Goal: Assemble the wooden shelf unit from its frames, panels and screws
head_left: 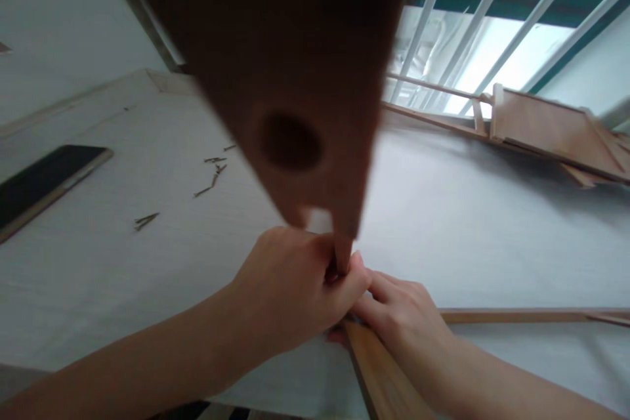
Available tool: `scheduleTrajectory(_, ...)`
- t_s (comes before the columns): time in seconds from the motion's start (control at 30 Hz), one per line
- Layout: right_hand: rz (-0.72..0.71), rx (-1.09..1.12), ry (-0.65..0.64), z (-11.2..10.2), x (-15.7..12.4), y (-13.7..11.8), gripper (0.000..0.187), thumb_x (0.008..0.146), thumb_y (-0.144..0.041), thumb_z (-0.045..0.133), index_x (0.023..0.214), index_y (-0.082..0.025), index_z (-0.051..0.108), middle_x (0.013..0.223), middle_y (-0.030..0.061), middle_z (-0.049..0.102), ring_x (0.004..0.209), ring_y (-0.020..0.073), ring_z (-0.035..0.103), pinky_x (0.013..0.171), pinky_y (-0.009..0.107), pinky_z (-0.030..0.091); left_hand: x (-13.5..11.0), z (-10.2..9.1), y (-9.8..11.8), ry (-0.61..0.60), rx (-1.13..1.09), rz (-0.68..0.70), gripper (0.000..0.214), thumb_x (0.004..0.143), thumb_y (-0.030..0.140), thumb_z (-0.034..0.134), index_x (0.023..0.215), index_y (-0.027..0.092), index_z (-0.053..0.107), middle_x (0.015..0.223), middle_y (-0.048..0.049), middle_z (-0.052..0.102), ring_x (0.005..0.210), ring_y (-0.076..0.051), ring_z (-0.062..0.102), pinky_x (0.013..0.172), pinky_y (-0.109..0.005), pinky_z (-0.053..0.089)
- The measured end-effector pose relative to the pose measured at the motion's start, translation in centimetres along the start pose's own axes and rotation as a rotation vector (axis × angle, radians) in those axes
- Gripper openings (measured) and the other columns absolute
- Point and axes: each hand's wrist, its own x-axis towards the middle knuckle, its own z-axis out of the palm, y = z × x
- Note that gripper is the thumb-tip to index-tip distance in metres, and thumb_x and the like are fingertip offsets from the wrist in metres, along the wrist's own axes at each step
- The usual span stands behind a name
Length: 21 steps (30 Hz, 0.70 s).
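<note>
A dark brown wooden panel (pixel 275 46) with a round hole stands up close to the camera, blurred, its narrow lower tip reaching down between my hands. My left hand (pixel 290 289) is closed around that tip. My right hand (pixel 398 315) presses against the left hand from the right and rests on a light wooden strip (pixel 384 380) that runs toward the lower edge. A thin wooden slat (pixel 531 315) lies flat to the right of my right hand.
The white tabletop (pixel 467 230) holds several small nails (pixel 211 174) at the left, and a black phone (pixel 44 184) lies at the far left. A partly built wooden piece (pixel 551 131) sits at the back right, below white window bars (pixel 482 13).
</note>
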Motion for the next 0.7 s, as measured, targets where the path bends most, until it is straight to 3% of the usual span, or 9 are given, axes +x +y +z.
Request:
scheduleTrajectory(0.17,0.022,0.104,-0.078,-0.5,0.4,-0.1,0.031,0.079,-0.018,0.053,0.109,-0.024,0.054,0.095,0.0031,0.057,0.082,0.0149,0.054,0.071,0.025,0.046,0.1,-0.2,-0.2,-0.061,-0.054,-0.031,0.041,0.081,0.04,0.035,0.047,0.022,0.052,0.043,0.0002,0.054,0.043,-0.018,0.052,0.046,-0.032,0.033)
scheduleTrajectory(0.3,0.0,0.14,-0.076,-0.4,0.3,0.2,0.03,0.079,-0.018,0.052,0.108,-0.025,0.054,0.094,0.0029,0.058,0.081,0.015,0.055,0.072,0.026,0.047,0.5,-1.0,-0.4,0.016,-0.046,0.002,0.04,0.079,0.044,0.04,0.051,0.021,0.056,0.046,-0.0001,0.054,0.044,-0.015,0.049,0.045,-0.029,0.033)
scheduleTrajectory(0.5,0.018,0.09,-0.095,-0.4,0.2,0.2,0.013,0.082,-0.023,0.051,0.092,-0.023,0.058,0.092,0.0019,0.057,0.079,0.0135,0.055,0.069,0.023,0.046,1.2,-2.1,0.0,0.143,0.1,-0.006,0.041,0.08,0.035,0.036,0.045,0.02,0.05,0.041,-0.0016,0.046,0.04,-0.013,0.043,0.039,-0.027,0.029)
scheduleTrajectory(0.7,-0.012,0.051,-0.062,-0.5,0.3,0.2,0.011,0.081,-0.022,0.052,0.089,-0.024,0.06,0.089,0.0005,0.057,0.077,0.0131,0.055,0.066,0.021,0.045,0.7,-1.8,0.0,0.161,0.301,0.052,0.034,0.079,0.025,0.034,0.053,0.018,0.055,0.044,-0.0024,0.042,0.047,-0.014,0.045,0.041,-0.025,0.03)
